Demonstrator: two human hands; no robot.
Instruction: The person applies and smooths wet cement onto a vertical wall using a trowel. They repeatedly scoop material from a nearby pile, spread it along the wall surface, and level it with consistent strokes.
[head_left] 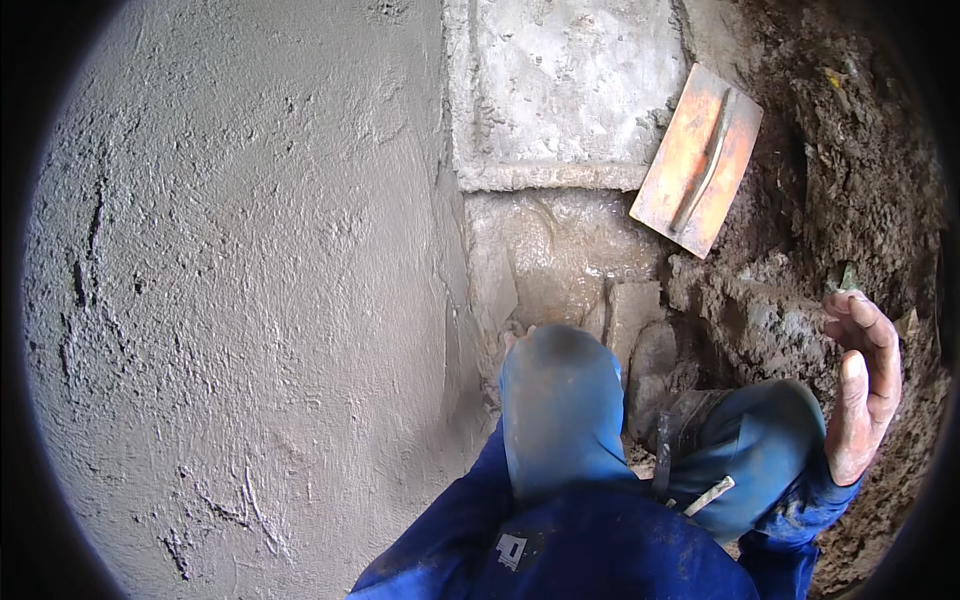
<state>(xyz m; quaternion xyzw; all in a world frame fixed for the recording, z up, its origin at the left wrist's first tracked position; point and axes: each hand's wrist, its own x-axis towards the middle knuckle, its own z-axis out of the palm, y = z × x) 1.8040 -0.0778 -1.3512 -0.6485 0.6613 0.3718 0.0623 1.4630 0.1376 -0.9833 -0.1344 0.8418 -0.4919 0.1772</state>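
My right hand [866,385] is raised at the right, beside my bent knee. Its fingers curve loosely, the thumb stands apart from them, and nothing shows in its grasp. A small greenish scrap [848,277] appears just past its fingertips; whether they touch I cannot tell. Only a bit of my left hand [511,336] shows at the far side of my other knee, low by the wet cement surface [290,300]; its fingers are hidden. A rectangular wooden float [680,170] with a long bar handle lies tilted across the slab's corner and the soil, away from both hands.
Fresh grey cement spreads over the whole left side, rough and pitted in places. A pale concrete slab [570,90] with a raised edge lies ahead. Below it is a wet muddy hollow [570,240]. Lumpy brown earth [860,160] rises along the right.
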